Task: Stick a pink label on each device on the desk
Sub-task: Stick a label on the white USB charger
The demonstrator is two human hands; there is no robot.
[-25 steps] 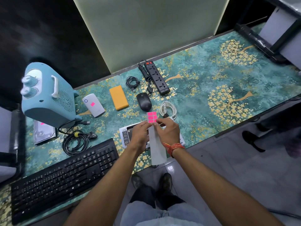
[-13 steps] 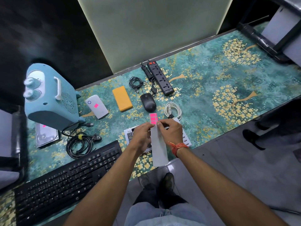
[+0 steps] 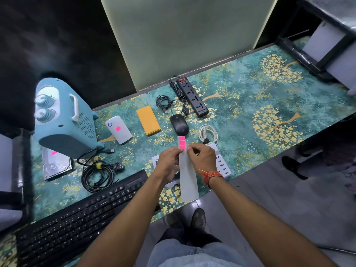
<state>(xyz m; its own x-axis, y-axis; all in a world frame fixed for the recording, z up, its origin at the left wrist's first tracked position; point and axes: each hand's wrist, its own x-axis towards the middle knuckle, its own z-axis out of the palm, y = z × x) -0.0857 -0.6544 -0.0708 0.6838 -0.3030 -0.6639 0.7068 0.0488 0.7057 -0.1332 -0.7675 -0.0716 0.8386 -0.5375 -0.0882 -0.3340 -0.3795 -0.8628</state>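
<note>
While both hands, left hand (image 3: 169, 162) and right hand (image 3: 202, 158), pinch the label strip (image 3: 187, 180) above the near surface (image 3: 250, 112), I fear a pink label (image 3: 182, 143) tearing or curling onto fingertips; mouse (image 3: 179, 124) and power bank (image 3: 148, 120) sit unlabelled beyond.

One keyboard (image 3: 77, 224), one mouse (image 3: 179, 124), one heater (image 3: 63, 116), two hands (image 3: 169, 162)

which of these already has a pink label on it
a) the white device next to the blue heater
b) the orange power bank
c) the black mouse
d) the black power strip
a: the white device beside the blue heater carries a pink label on its top face, while the black mouse, orange power bank and black power strip show none.
</note>
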